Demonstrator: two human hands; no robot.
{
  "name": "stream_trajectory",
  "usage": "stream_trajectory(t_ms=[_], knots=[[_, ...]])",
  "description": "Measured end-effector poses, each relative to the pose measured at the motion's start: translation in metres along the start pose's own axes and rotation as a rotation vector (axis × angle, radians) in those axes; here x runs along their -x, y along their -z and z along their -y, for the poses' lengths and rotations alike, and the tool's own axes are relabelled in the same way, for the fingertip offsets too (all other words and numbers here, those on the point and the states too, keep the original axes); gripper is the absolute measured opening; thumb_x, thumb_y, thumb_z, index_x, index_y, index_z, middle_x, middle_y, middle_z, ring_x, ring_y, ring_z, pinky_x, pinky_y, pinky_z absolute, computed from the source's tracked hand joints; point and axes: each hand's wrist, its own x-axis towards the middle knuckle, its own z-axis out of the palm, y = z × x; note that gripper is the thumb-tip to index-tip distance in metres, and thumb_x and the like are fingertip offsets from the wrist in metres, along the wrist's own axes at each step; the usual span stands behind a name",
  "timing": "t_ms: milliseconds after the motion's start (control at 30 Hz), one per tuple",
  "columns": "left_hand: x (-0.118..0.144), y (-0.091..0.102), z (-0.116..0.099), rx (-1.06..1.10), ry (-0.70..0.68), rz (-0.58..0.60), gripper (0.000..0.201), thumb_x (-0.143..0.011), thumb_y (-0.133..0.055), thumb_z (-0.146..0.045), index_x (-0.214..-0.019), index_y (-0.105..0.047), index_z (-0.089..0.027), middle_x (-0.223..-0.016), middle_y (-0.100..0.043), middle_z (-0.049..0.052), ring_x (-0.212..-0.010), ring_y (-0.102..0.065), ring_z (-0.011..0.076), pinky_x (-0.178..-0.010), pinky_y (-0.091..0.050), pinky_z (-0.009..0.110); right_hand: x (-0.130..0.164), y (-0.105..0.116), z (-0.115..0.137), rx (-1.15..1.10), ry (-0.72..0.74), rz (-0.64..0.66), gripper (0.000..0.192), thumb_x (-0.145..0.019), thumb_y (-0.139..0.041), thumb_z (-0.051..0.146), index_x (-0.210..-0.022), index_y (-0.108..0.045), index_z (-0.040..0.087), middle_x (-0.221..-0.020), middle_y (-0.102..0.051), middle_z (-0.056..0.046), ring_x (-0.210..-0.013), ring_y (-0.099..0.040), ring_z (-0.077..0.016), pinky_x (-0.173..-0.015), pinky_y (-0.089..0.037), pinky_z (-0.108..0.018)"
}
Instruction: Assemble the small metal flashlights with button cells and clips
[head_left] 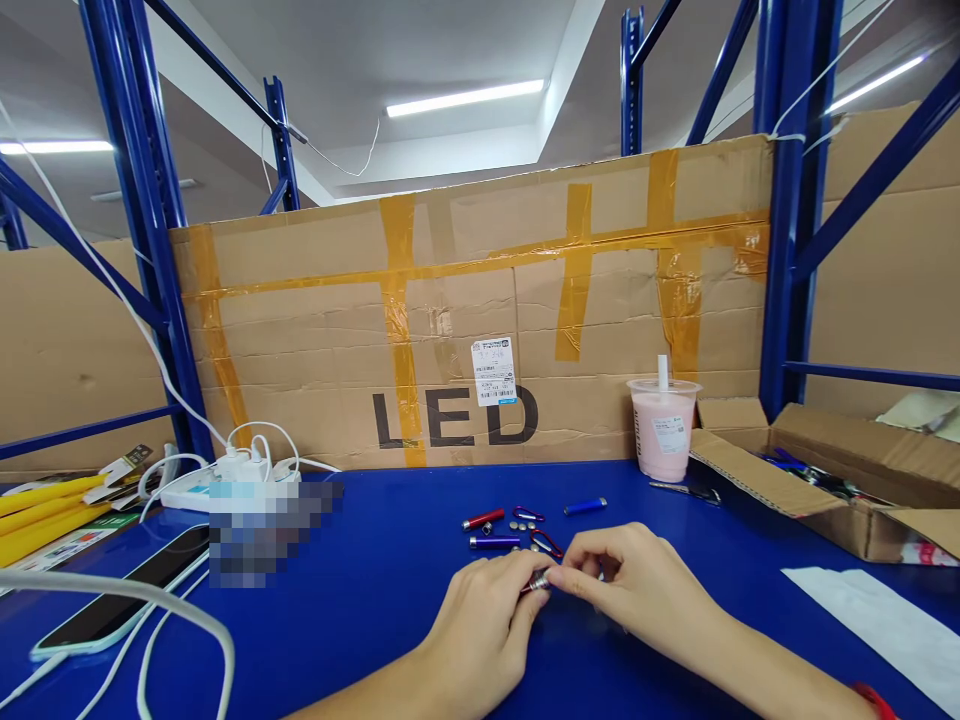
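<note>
Both my hands meet low in the middle of the blue table (375,600). My left hand (487,610) and my right hand (637,585) pinch a small metal keychain flashlight (538,580) between their fingertips. Just beyond them lie a red flashlight tube (483,519), a purple one (493,542), a blue one (585,506), several button cells (517,524) and two carabiner clips (545,542).
A pink drink cup with straw (664,430) stands at the back right beside an open cardboard box (825,480). A taped "LED" cardboard wall (465,330) closes the back. A phone (124,600), white cables and a power strip (225,480) lie left. White paper (885,630) lies right.
</note>
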Motion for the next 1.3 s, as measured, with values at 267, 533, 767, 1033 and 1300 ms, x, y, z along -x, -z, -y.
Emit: stream_trajectory(t_ms=[267,533,767,1033,1300], knots=[[-0.002,0.001,-0.001,-0.007,0.022,0.01,0.018,-0.087,-0.039,-0.014,-0.097,-0.051,-0.023,-0.093,-0.061,-0.002,-0.084,-0.057,0.0141,-0.075,-0.041,0.023,-0.004,-0.006,-0.007,-0.279,-0.096,0.097,0.041,-0.071,-0.056,0.056,-0.068,-0.064,0.016,-0.053,-0.054,0.001,-0.041,-0.046,-0.0068,-0.041,-0.032,-0.016],[-0.001,0.001,-0.001,-0.018,0.033,0.024,0.018,-0.088,-0.04,-0.016,-0.1,-0.051,-0.024,-0.093,-0.062,-0.003,-0.084,-0.058,0.0146,-0.075,-0.042,0.023,-0.008,-0.01,-0.015,-0.604,-0.163,0.186,0.046,-0.064,-0.061,0.057,-0.066,-0.059,0.011,-0.054,-0.05,0.001,-0.033,-0.04,-0.003,-0.032,-0.026,-0.014],[-0.002,0.001,-0.001,-0.027,0.043,0.014,0.017,-0.089,-0.04,-0.017,-0.1,-0.052,-0.023,-0.091,-0.061,-0.002,-0.085,-0.058,0.0137,-0.077,-0.042,0.023,-0.008,-0.006,-0.007,-0.595,-0.23,0.166,0.047,-0.059,-0.064,0.056,-0.073,-0.062,0.011,-0.047,-0.048,0.003,-0.034,-0.04,-0.0041,-0.032,-0.027,-0.014],[-0.001,0.001,0.0,-0.023,0.047,0.015,0.017,-0.088,-0.041,-0.016,-0.099,-0.052,-0.023,-0.091,-0.061,-0.003,-0.084,-0.058,0.0131,-0.077,-0.042,0.022,-0.008,-0.006,-0.011,-0.585,-0.169,0.144,0.04,-0.058,-0.069,0.05,-0.069,-0.065,0.011,-0.063,-0.06,-0.002,-0.036,-0.041,-0.0027,-0.034,-0.031,-0.014],[-0.002,0.001,0.0,-0.015,0.042,0.021,0.019,-0.087,-0.042,-0.015,-0.101,-0.052,-0.024,-0.093,-0.061,-0.004,-0.083,-0.057,0.013,-0.074,-0.041,0.022,-0.008,-0.004,-0.01,-0.572,-0.166,0.154,0.038,-0.062,-0.067,0.048,-0.065,-0.065,0.01,-0.047,-0.049,0.002,-0.036,-0.041,-0.0035,-0.035,-0.028,-0.014]])
